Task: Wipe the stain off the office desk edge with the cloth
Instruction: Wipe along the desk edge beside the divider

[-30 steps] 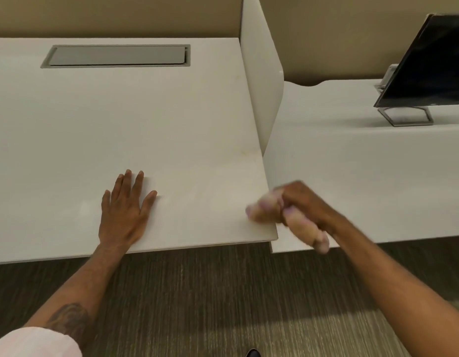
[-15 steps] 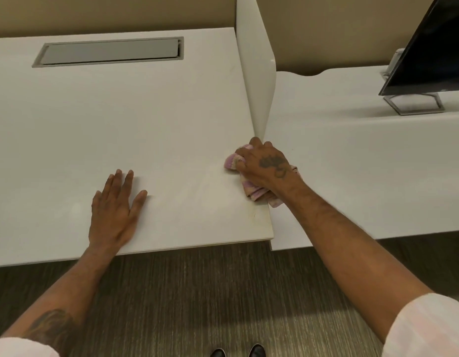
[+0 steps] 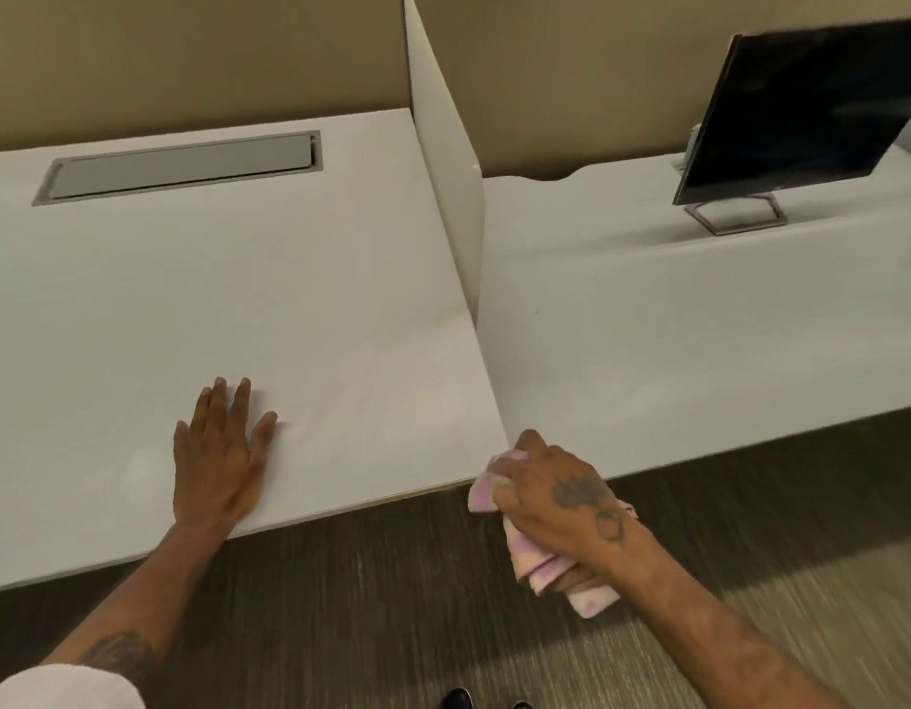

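Note:
A white office desk point(image 3: 315, 309) fills the left and middle of the head view. My left hand point(image 3: 220, 452) lies flat on it near the front edge, fingers spread, holding nothing. My right hand point(image 3: 561, 496) is closed around a bunched pink and white cloth point(image 3: 550, 568). That hand sits at the desk's front right corner, with the cloth's upper end point(image 3: 486, 491) against the front edge and the rest hanging below over the floor. A faint yellowish line runs along the front edge point(image 3: 433, 488) just left of the cloth.
A white divider panel point(image 3: 446, 161) stands along the desk's right side. A second white desk point(image 3: 673, 340) to the right carries a dark monitor point(image 3: 806, 104) on a metal stand. A grey cable hatch point(image 3: 182, 166) sits at the back left. Dark carpet point(image 3: 371, 606) lies below.
My right hand with the cloth has slid from beside the divider's base down along the right edge to the front right corner. My left hand has stayed flat.

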`<action>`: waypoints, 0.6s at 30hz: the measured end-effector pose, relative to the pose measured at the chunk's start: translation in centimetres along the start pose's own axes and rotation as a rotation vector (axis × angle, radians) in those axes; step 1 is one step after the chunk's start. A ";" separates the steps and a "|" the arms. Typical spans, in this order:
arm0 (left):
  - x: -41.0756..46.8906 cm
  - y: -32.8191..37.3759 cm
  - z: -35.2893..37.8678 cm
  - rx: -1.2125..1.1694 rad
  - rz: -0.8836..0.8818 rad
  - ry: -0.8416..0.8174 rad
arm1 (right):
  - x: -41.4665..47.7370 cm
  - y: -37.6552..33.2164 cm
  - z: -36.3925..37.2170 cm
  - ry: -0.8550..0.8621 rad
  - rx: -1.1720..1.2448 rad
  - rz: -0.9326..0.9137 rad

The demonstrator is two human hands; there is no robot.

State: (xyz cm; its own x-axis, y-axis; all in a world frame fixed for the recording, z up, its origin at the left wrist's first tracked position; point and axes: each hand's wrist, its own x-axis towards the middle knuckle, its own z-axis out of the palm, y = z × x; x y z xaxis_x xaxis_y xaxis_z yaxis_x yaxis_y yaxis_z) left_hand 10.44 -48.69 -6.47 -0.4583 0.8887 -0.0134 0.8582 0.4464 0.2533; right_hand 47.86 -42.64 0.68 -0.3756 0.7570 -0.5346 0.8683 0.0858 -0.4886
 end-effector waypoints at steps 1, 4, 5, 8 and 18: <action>0.0 0.0 -0.1 0.003 -0.003 -0.001 | -0.1 0.4 -0.1 -0.014 -0.105 -0.067; -0.1 0.4 0.0 0.002 -0.008 -0.002 | -0.9 2.8 -2.0 -0.136 0.054 -0.045; 0.1 1.1 0.0 -0.026 -0.001 0.005 | -0.9 3.6 -2.8 -0.174 0.185 -0.040; 1.0 5.7 0.4 -0.149 0.087 0.003 | 0.5 6.0 -4.2 -0.111 0.623 -0.051; 2.6 19.8 4.8 -0.040 0.344 -0.243 | 9.4 9.0 -3.8 -0.017 1.643 -0.057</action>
State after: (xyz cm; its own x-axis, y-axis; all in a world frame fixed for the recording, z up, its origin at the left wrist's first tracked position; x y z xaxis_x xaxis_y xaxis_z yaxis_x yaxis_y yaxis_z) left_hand 27.33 -37.03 -6.19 -0.0747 0.9861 -0.1484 0.9399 0.1193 0.3200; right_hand 53.38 -32.25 -6.11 -0.4064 0.7694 -0.4928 -0.3956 -0.6344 -0.6642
